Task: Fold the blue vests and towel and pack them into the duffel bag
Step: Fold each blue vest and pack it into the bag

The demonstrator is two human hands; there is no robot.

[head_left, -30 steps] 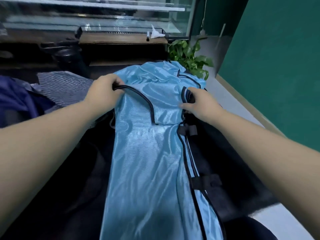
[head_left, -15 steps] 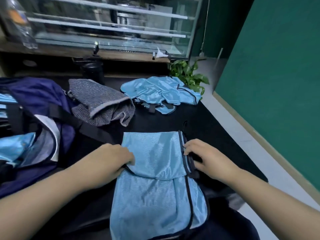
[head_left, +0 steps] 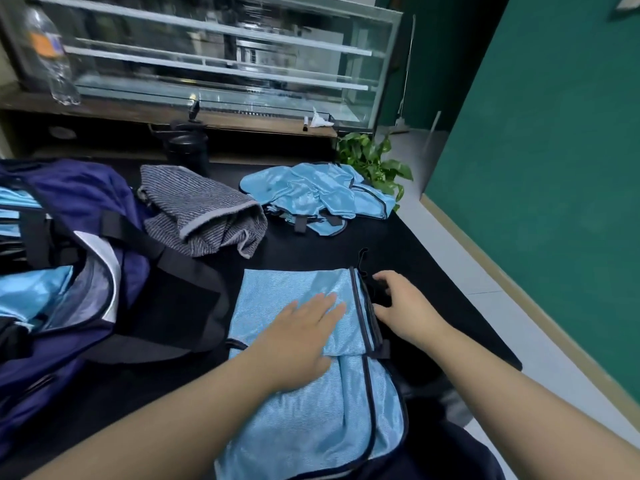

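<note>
The left hand (head_left: 304, 336) lies flat on the folded blue vest (head_left: 294, 296) – fingers straight, close together, pressing the fabric onto the black worktop (head_left: 311, 247). The right hand (head_left: 403, 306) rests at the vest's dark-trimmed right edge, its fingers loosely curled; whether they pinch the trim I cannot tell. Farther back lie a crumpled vest pile (head_left: 318, 192) and a striped grey towel (head_left: 201, 209). The open navy duffel bag (head_left: 62, 271) sits left – blue fabric inside.
</note>
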